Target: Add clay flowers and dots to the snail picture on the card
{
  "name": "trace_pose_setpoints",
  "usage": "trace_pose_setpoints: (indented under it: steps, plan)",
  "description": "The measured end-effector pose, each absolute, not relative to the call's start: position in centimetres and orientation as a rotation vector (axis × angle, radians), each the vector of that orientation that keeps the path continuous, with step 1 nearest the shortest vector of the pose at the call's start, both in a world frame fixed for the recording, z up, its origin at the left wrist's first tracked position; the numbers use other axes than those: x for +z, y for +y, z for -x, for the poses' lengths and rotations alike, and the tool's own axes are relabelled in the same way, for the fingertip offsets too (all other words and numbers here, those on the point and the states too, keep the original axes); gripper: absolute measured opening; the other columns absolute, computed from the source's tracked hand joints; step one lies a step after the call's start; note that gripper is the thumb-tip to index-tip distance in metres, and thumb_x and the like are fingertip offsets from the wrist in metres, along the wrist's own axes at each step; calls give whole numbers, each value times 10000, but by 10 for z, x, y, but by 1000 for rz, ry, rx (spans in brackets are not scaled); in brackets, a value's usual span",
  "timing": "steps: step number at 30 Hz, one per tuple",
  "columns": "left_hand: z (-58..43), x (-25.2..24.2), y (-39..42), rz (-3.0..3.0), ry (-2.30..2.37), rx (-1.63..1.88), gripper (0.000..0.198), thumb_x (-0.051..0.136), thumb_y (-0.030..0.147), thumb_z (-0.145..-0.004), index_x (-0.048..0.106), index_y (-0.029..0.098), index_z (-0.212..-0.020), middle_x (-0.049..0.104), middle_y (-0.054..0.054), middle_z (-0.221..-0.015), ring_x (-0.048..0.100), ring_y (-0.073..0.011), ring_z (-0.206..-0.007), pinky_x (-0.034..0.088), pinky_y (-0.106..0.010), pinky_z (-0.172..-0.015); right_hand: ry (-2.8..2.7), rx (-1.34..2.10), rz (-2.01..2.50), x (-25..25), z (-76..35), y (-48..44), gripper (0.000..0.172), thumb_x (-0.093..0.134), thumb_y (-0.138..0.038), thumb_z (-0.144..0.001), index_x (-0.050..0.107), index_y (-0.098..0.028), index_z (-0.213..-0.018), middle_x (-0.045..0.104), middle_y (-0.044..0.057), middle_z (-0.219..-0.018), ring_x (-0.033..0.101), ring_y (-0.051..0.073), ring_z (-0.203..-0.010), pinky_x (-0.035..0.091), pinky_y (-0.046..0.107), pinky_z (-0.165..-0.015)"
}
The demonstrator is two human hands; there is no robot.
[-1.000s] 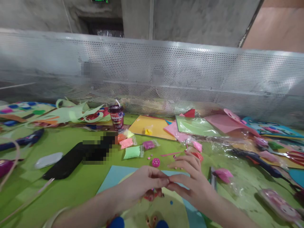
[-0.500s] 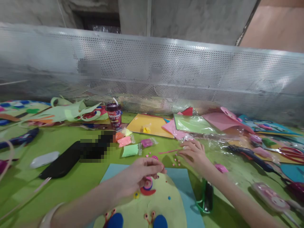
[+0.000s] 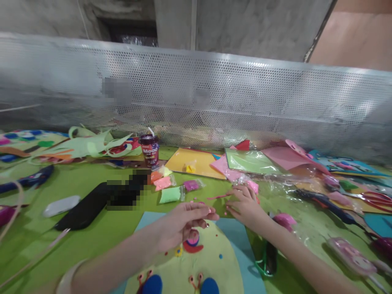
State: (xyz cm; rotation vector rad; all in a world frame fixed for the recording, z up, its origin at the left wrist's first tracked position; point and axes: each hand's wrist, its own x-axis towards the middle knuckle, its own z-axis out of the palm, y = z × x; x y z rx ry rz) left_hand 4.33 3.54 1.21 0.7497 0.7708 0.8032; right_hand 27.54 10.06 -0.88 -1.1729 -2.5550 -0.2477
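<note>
My left hand [image 3: 183,222] hovers over the paper picture, thumb and forefinger closed on a tiny pink clay ball [image 3: 210,211]. To its right, my right hand [image 3: 245,204] reaches down to the green table with fingers bent and apart. Its fingertips are beside a thin pink clay strand [image 3: 217,197] and small pink bits [image 3: 226,213]. Below the hands lies a pale yellow-green round sheet [image 3: 220,273] on blue paper [image 3: 251,261]. On it are blue clay snail-like shapes [image 3: 152,283] with stalked eyes, a red curved piece [image 3: 194,248] and a small yellow flower [image 3: 178,251].
Clay packets [image 3: 171,194] lie beyond the picture, near a dark drink cup [image 3: 150,151] with a straw. A black phone-like object [image 3: 82,208] is at left. Green-rimmed glasses [image 3: 268,261], a glue gun [image 3: 324,206] and red-handled scissors [image 3: 376,200] lie at right. A perforated metal panel [image 3: 196,94] stands behind.
My right hand has shifted slightly down and over the small pink bits, covering some of them. My left hand stays over the picture, its fingers slightly more spread below the pinch. The view has shifted slightly.
</note>
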Motion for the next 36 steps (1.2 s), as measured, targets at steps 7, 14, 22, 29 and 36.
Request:
trace_pose_setpoints:
  steps: [7, 14, 22, 29, 36]
  plan:
    - [-43, 11, 35, -737, 777, 817, 239, 785, 238, -616, 661, 138, -794, 679, -74, -864, 510, -63, -583, 341, -163, -448, -2499, -195, 1129, -3, -275, 103, 107, 652, -184, -746, 711, -262, -700, 661, 40, -992, 499, 307, -1049, 346, 577, -945]
    - [-48, 13, 31, -766, 798, 773, 212, 756, 295, -658, 673, 137, -772, 687, -71, -862, 477, -46, -548, 340, -160, -473, -2203, 522, 1040, 43, -267, 68, 168, 549, -360, -844, 685, -264, -868, 613, 44, -1052, 565, 202, -991, 477, 411, -863]
    - [-52, 16, 26, -809, 778, 697, 246, 765, 323, -642, 704, 154, -811, 680, -74, -885, 445, -44, -545, 337, -157, -473, -2290, 289, 733, 47, -248, 39, 130, 581, -190, -830, 670, -278, -862, 625, 29, -997, 524, 202, -1021, 441, 414, -871]
    - [-55, 16, 23, -821, 805, 691, 230, 763, 339, -638, 711, 171, -785, 679, -70, -882, 429, -42, -540, 313, -156, -475, -2285, 238, 702, 50, -246, 36, 146, 581, -177, -826, 668, -286, -866, 627, 24, -965, 535, 193, -973, 471, 390, -807]
    - [-55, 15, 24, -847, 815, 683, 244, 759, 362, -634, 723, 175, -787, 682, -69, -848, 431, -51, -544, 330, -167, -504, -2289, 159, 673, 48, -244, 35, 147, 573, -156, -820, 673, -260, -850, 627, 36, -951, 531, 188, -956, 465, 376, -812]
